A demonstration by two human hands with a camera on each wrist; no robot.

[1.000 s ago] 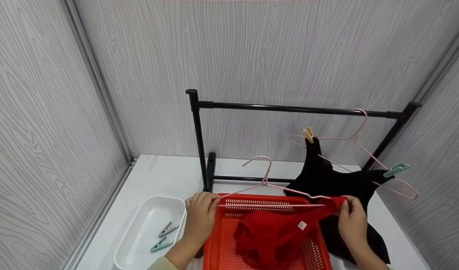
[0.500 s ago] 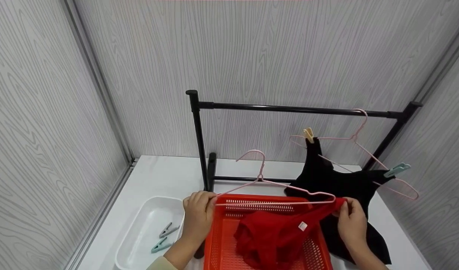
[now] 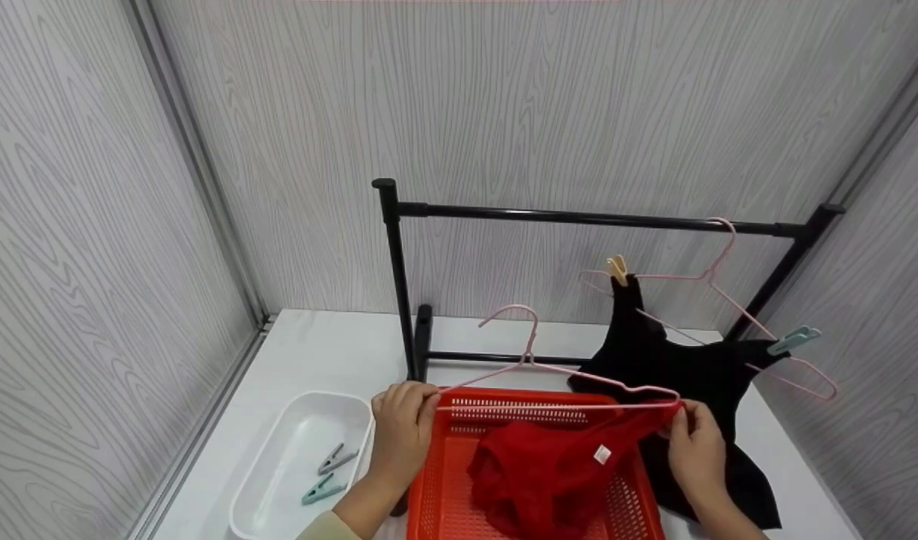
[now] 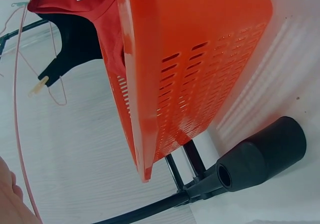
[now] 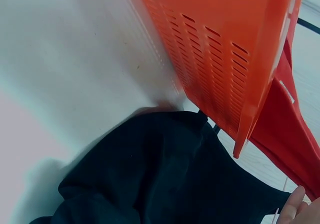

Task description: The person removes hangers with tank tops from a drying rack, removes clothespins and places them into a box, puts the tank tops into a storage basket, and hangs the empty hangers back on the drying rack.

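Note:
My left hand (image 3: pixel 403 426) grips the left end of a pink wire hanger (image 3: pixel 530 366), held level above the red basket with its hook upward. My right hand (image 3: pixel 697 450) pinches one strap of a red tank top (image 3: pixel 538 472) at the hanger's right corner. That corner overlaps the strap right at my fingertips. From there the red tank top (image 4: pixel 92 4) slopes down into the basket, its body bunched inside and a white tag showing near the strap. In the right wrist view, fingertips (image 5: pixel 294 206) show at the stretched red fabric.
The red basket (image 3: pixel 421 487) stands before a black rack (image 3: pixel 549 215). A black tank top (image 3: pixel 691 375) hangs there on another pink hanger, held by a yellow clothespin (image 3: pixel 616 270) and a teal clothespin (image 3: pixel 793 340). Left, a white tray (image 3: pixel 268 465) holds two clothespins (image 3: pixel 324 490).
Half a second ago the hanger shifted left and its right corner came out in front of the red strap. Since then hanger and left hand have moved slightly right, the corner meeting the right fingertips.

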